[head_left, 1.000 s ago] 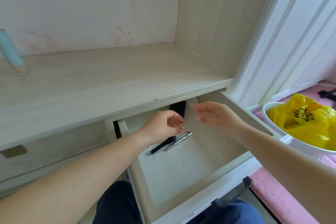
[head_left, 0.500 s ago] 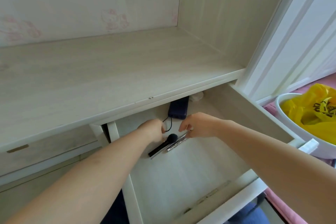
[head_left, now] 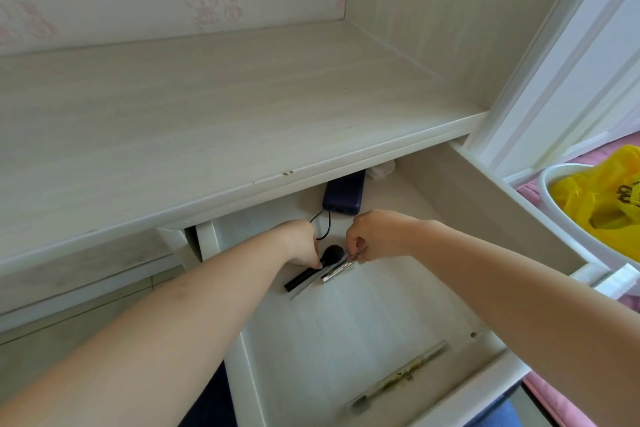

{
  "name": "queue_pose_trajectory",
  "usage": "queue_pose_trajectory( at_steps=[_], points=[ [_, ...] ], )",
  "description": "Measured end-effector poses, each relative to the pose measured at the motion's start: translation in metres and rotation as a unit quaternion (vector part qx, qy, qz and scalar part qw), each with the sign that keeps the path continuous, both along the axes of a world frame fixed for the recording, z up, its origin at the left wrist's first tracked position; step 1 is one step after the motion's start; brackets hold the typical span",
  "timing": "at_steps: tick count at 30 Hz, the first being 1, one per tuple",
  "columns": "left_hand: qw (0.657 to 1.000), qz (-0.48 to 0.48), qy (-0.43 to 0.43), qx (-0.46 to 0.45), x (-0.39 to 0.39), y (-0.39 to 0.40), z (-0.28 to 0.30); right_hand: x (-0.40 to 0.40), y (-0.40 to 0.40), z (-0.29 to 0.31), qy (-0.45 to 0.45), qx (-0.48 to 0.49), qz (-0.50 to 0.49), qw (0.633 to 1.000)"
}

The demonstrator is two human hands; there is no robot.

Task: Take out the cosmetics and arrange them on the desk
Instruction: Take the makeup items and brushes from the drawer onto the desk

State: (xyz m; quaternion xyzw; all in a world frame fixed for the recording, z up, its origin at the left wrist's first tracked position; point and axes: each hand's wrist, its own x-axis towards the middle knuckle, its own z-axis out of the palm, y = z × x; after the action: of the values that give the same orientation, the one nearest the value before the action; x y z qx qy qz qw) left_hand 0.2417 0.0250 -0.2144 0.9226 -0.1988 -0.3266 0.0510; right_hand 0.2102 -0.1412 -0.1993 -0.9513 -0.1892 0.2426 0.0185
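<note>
In the drawer (head_left: 349, 350) we pinch the black brush (head_left: 313, 269) with our left hand (head_left: 300, 242) and the silver tube (head_left: 338, 271) with our right hand (head_left: 375, 236), both lying side by side, slanting from near-left to far-right.

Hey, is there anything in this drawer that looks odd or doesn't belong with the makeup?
Yes: a dark blue power bank with a black cable lies at the back of the open drawer, behind the black brush and silver tube that the hands are picking up. It looks like electronics, not a cosmetic.

Black makeup brush (head_left: 311, 270) and silver tube (head_left: 337, 272) lie side by side in the open drawer (head_left: 346, 340)
</note>
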Motion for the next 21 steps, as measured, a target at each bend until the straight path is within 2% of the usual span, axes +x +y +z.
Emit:
queue_pose_trajectory(
  at_steps=[6,14,18,21],
  points=[
    [0.997,-0.029,-0.069,0.027,-0.009,-0.011,0.002,-0.003,-0.002,-0.003,0.003,-0.009,0.006,1.000],
    [0.994,-0.046,-0.095,0.033,-0.016,-0.009,0.006,-0.013,-0.014,0.011,-0.017,0.037,-0.038,0.998],
    [0.997,-0.001,-0.073,-0.029,-0.022,-0.007,0.024,-0.027,-0.026,0.030,-0.037,0.112,-0.103,0.988],
    [0.988,0.062,-0.005,-0.144,-0.030,-0.002,0.042,-0.043,-0.034,0.047,-0.050,0.183,-0.151,0.970]
  ],
)
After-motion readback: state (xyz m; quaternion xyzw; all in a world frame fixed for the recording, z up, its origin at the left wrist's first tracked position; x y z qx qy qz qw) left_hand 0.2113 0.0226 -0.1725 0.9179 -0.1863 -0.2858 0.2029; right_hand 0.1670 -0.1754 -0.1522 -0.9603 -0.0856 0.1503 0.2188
